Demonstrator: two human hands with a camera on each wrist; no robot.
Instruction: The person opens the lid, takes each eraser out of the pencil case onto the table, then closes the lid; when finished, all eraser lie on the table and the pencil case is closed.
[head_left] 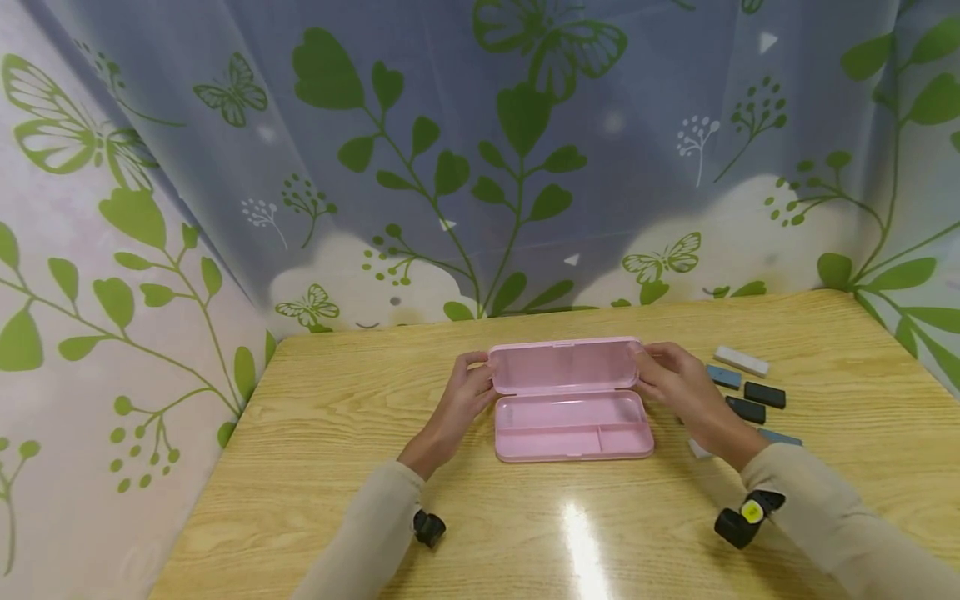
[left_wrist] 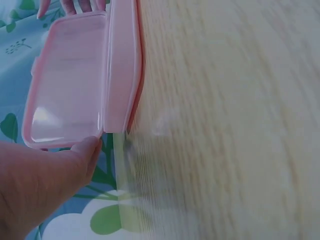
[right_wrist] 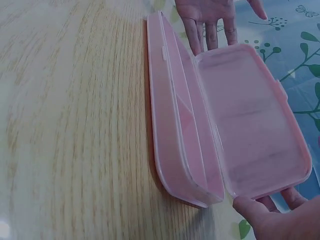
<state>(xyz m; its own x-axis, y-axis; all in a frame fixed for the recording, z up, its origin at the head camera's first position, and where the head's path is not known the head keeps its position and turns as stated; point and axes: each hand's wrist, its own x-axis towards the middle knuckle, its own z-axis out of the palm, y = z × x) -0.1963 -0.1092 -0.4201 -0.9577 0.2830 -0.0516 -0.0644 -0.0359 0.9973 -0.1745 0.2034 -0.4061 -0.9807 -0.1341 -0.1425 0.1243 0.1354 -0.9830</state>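
An open pink pencil case (head_left: pixel 573 457) rests on the table, its hinged lid (head_left: pixel 562 367) raised and tilted back. The tray inside is split by dividers, and its compartments look bare. My left hand (head_left: pixel 468 392) holds the lid's left end, with the thumb (left_wrist: pixel 87 150) against the corner near the hinge. At the right end, my right hand (head_left: pixel 686 387) grips the lid, thumb (right_wrist: pixel 245 207) on the near side and fingers (right_wrist: pixel 292 195) partly hidden behind it.
Right of the case lie several small rectangular blocks: a white block (head_left: pixel 741 361), a blue block (head_left: pixel 723 377), a black block (head_left: pixel 765 394) and others, some partly hidden by the right hand and forearm. A patterned curtain (head_left: pixel 465 167) hangs behind the wooden table (head_left: pixel 337 408).
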